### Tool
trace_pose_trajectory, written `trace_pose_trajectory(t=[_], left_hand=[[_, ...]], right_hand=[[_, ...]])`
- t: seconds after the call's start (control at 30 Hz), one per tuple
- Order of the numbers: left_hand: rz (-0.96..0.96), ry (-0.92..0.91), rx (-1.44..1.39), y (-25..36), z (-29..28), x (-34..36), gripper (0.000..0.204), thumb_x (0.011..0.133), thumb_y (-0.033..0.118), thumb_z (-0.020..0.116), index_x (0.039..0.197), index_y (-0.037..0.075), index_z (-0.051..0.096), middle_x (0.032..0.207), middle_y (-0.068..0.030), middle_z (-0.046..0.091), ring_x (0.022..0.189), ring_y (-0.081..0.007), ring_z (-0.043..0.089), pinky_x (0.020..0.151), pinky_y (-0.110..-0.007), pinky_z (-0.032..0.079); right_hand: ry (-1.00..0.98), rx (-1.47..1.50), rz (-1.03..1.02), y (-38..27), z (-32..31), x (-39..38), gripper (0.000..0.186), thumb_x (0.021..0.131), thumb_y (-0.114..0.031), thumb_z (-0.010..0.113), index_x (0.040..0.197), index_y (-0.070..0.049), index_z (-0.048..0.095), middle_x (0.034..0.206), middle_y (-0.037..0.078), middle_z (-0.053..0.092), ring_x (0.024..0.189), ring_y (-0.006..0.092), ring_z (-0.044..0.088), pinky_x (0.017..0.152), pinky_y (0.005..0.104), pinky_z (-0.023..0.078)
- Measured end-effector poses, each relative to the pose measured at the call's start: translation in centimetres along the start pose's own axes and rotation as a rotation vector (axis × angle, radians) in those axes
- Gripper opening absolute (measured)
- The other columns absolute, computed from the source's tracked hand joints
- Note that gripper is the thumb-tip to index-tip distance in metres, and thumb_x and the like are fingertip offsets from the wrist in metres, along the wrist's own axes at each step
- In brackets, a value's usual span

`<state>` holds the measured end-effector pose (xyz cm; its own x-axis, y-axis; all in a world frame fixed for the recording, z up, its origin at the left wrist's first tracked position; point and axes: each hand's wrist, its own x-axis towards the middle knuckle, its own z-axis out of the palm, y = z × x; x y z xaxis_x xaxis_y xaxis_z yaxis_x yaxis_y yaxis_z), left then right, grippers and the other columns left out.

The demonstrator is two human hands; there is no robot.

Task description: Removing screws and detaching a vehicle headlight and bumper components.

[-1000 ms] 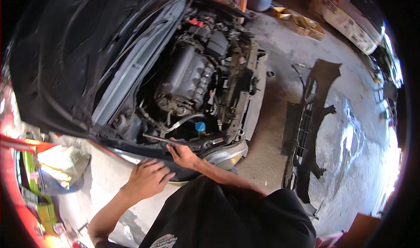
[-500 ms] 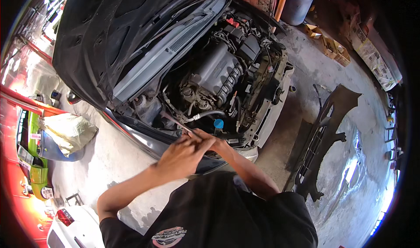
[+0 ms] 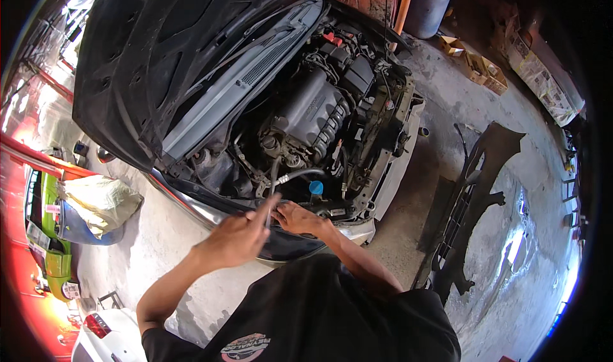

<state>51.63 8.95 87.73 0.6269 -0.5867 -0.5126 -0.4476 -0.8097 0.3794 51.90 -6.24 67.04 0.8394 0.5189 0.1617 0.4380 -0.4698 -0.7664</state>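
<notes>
One blurred rod (image 3: pixel 274 173) by two hands (image 3: pixel 235 239) (image 3: pixel 297 219) — one blue cap (image 3: pixel 316 187) beyond.

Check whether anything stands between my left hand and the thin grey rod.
Nothing visible does: the left hand, blurred, is right at the thin grey rod, with the right hand just beyond. Blur hides whether the left one touches it.

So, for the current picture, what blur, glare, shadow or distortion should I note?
Head view: the left hand is motion-blurred, the right hand clearer; head view: white glare on the floor at right, with blown-out light along both side edges; head view: deep shadow left of the engine cover; head view: fisheye bending toward the rim, black corners.
</notes>
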Motion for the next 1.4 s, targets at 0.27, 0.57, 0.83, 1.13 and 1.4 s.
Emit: trace_pose_trajectory(t=[0.27, 0.57, 0.83, 1.13, 1.4], left_hand=[[0.272, 0.403, 0.394, -2.3, 1.2, 4.4, 0.070, 0.079, 0.007, 0.058, 0.143, 0.011, 0.032, 0.091, -0.0131, 0.067, 0.099, -0.0305, 0.055, 0.078, -0.046, 0.047], [0.243, 0.367, 0.354, -3.3, 1.2, 0.0, 0.057, 0.082, 0.014, 0.056, 0.136, 0.006, 0.039, 0.087, -0.0232, 0.060, 0.094, -0.0373, 0.055, 0.082, -0.048, 0.043], [0.445, 0.167, -0.009, -4.3, 2.6, 2.9, 0.048, 0.083, 0.002, 0.052, 0.131, 0.005, 0.045, 0.092, -0.0178, 0.059, 0.092, -0.0352, 0.056, 0.079, -0.043, 0.046], [0.559, 0.613, 0.663, -2.7, 2.9, 7.2, 0.021, 0.079, 0.028, 0.063, 0.076, 0.007, 0.066, 0.100, -0.0081, 0.057, 0.099, -0.0227, 0.056, 0.073, -0.039, 0.050], [0.273, 0.458, 0.099, -2.2, 5.4, 6.1, 0.032, 0.093, 0.035, 0.052, 0.088, 0.004, 0.058, 0.084, -0.0154, 0.063, 0.070, -0.0382, 0.063, 0.060, -0.046, 0.052]], right_hand=[[0.026, 0.053, -0.092, 0.4, 0.8, 0.4, 0.017, 0.087, -0.013, 0.054, 0.096, 0.001, 0.059, 0.090, 0.021, 0.063, 0.088, 0.0406, 0.059, 0.079, 0.0473, 0.047], [-0.070, 0.328, 0.096, 0.3, 0.7, -1.0, 0.020, 0.090, -0.015, 0.051, 0.100, 0.000, 0.059, 0.090, 0.018, 0.065, 0.086, 0.0372, 0.062, 0.075, 0.0420, 0.049], [-0.105, -0.114, -0.195, 2.8, 1.3, -1.0, 0.023, 0.090, -0.016, 0.049, 0.101, 0.002, 0.058, 0.086, 0.021, 0.063, 0.084, 0.0398, 0.060, 0.078, 0.0450, 0.048], [-0.385, -0.140, 0.106, 0.1, -1.7, 0.2, 0.022, 0.081, -0.012, 0.051, 0.098, 0.000, 0.058, 0.094, 0.026, 0.059, 0.095, 0.0384, 0.058, 0.078, 0.0468, 0.045], [0.027, 0.100, 0.357, 10.0, 8.5, -4.2, 0.036, 0.080, -0.009, 0.051, 0.115, -0.007, 0.058, 0.113, 0.020, 0.061, 0.109, 0.0368, 0.056, 0.095, 0.0437, 0.043]])
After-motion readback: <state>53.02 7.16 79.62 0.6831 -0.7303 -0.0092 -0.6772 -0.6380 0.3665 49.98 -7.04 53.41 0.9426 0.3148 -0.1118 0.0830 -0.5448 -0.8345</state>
